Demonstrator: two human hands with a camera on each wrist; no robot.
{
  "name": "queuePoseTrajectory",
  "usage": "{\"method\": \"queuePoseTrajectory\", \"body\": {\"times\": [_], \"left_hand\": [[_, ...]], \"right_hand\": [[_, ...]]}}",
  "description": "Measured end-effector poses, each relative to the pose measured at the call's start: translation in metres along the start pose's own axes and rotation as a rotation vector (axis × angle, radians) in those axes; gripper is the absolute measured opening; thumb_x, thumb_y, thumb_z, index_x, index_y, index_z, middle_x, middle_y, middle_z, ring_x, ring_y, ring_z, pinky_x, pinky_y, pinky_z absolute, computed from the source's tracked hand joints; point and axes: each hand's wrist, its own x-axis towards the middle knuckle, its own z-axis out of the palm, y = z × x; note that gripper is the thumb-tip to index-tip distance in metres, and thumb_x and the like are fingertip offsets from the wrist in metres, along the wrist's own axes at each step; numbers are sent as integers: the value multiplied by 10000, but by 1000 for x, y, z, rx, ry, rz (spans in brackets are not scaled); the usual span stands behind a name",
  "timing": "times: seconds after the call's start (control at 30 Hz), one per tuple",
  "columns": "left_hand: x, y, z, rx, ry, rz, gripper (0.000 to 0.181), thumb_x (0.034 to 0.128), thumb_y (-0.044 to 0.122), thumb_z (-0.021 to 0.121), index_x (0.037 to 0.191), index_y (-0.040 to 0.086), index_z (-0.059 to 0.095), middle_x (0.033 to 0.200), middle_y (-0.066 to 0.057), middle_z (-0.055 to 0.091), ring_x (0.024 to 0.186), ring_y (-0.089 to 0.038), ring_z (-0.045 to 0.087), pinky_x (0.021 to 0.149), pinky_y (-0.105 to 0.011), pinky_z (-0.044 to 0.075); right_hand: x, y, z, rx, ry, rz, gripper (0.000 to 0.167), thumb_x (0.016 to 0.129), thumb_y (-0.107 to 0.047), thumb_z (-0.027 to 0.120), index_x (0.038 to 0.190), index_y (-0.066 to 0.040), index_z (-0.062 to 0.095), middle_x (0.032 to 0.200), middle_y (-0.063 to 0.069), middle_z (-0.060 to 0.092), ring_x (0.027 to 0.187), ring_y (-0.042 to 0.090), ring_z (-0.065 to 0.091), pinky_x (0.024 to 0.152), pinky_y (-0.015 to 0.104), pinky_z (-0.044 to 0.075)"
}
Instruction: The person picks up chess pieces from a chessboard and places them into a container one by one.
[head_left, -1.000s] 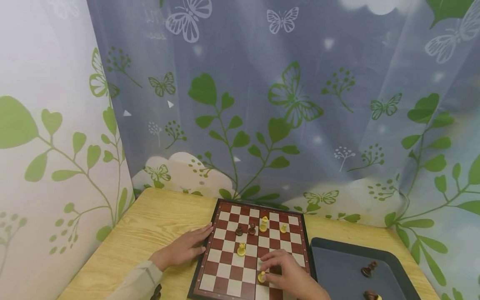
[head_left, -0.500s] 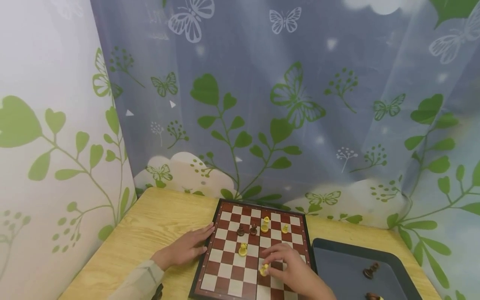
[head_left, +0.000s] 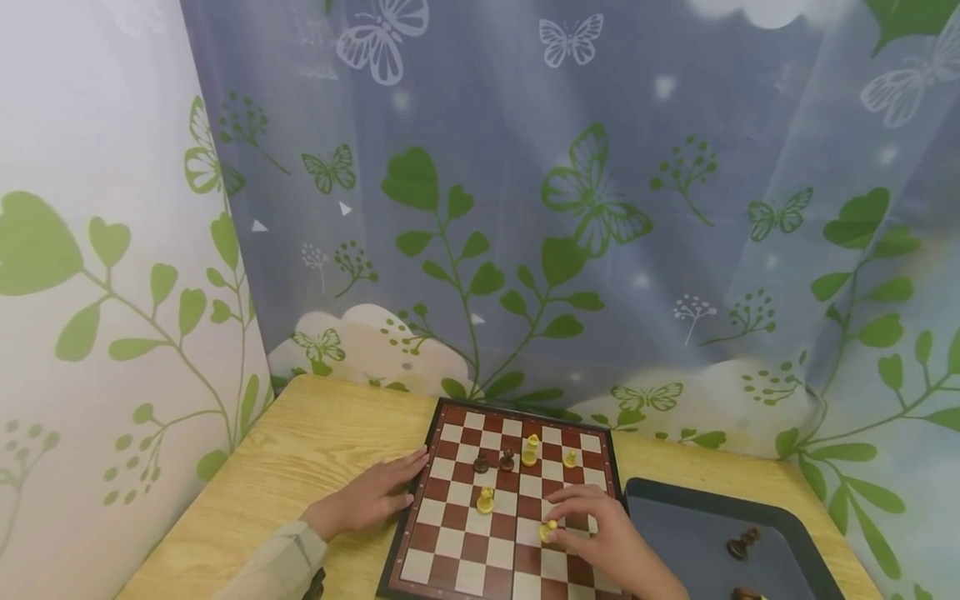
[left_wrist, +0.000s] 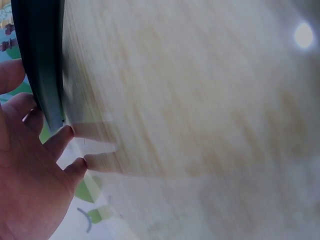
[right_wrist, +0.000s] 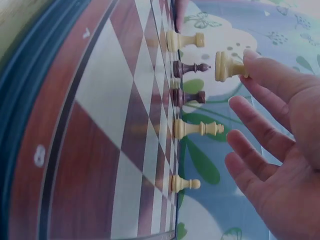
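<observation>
The right hand [head_left: 600, 537] pinches a small yellow chess piece [head_left: 547, 531] between thumb and index finger over the right half of the chessboard [head_left: 472, 577]. In the right wrist view that piece [right_wrist: 227, 67] is off the board surface, its top covered by the fingertips; the other fingers of the right hand [right_wrist: 285, 130] are spread. The left hand [head_left: 367, 497] lies with extended fingers against the board's left edge, also in the left wrist view, where the hand [left_wrist: 35, 165] touches the dark board side [left_wrist: 42, 55]. A yellow rook [head_left: 485, 501] stands near the board's middle.
Farther back on the board stand two dark pieces [head_left: 507, 460], a tall yellow piece [head_left: 530, 451] and a yellow pawn [head_left: 570, 459]. A dark tray [head_left: 667, 533] at the right holds a fallen dark piece [head_left: 742, 544] and others partly cut off. Patterned cloth [head_left: 480, 208] hangs behind the wooden table [head_left: 337, 417].
The right hand has moved rightward and slightly away from the person, carrying the pinched yellow piece, which stood lower left on the board before. The left hand keeps its place at the edge.
</observation>
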Motion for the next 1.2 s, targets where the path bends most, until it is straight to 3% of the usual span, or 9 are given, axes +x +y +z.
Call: {"method": "queuePoseTrajectory", "body": {"times": [0.27, 0.53, 0.8, 1.03, 1.2], "left_hand": [[0, 2, 0, 0, 2, -8, 623, 1077, 299, 465, 1577, -31, 292, 1656, -214, 248, 1471, -498, 305, 1135, -748, 214], [0, 3, 0, 1, 9, 0, 619, 1072, 277, 469, 1571, -46, 294, 1646, -236, 256, 1459, -512, 319, 1125, -760, 216], [1, 2, 1, 0, 13, -1, 625, 1074, 290, 462, 1567, -55, 294, 1646, -237, 258, 1464, -510, 312, 1124, -757, 224], [0, 2, 1, -3, 10, -3, 627, 1071, 291, 462, 1568, -52, 295, 1647, -235, 259, 1467, -500, 313, 1129, -749, 227], [1, 2, 1, -3, 12, -1, 626, 1072, 289, 464, 1568, -54, 295, 1647, -235, 259, 1466, -501, 314, 1126, -752, 230]], "right_hand": [[-9, 8, -8, -16, 104, 71, 152, 884, -364, 779, 1000, -266, 782, 1212, 20, 706, 1146, 217, 615, 973, 545, 514], [-19, 12, -20, 2, 187, 146, 158, 870, -297, 800, 1015, -237, 785, 1196, -28, 705, 1139, 193, 603, 954, 480, 525], [-25, 10, -32, 54, 243, 230, 125, 876, -256, 799, 998, -232, 784, 1199, -30, 705, 1185, 229, 581, 989, 519, 486], [-32, 16, -38, 14, 311, 253, 113, 868, -246, 808, 977, -252, 780, 1189, -11, 715, 1185, 266, 591, 1023, 549, 476], [-39, 23, -46, -19, 342, 277, 131, 867, -243, 813, 982, -187, 788, 1197, 14, 715, 1188, 281, 583, 1011, 589, 473]]}}
